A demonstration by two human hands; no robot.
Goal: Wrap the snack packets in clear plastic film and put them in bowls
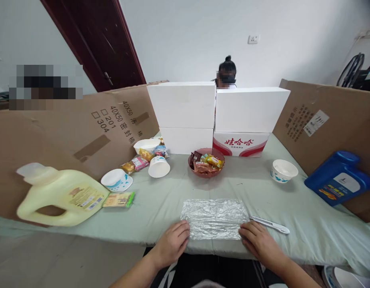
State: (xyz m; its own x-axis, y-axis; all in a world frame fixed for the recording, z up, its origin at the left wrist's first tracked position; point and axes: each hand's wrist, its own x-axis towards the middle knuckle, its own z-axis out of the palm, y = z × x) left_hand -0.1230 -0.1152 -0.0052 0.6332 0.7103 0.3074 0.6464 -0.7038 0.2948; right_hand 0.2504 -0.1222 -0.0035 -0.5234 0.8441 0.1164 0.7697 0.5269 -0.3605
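Note:
A crinkled clear plastic sheet lies spread flat near the front edge of the cloth-covered table. At its left edge, my left hand has its fingers together and curled onto the plastic. My right hand grips the opposite edge in much the same way. The undersides of both hands and the thumbs are mostly hidden. Just beyond my right hand's fingers is a white utility knife, lying aslant on the cloth. Behind the sheet stands a reddish glass bowl filled with wrapped snacks.
On the left are a pale yellow jug, paper bowls and packaged snacks. A paper bowl and a blue bottle stand right. White boxes and cardboard panels wall the table; a person is behind.

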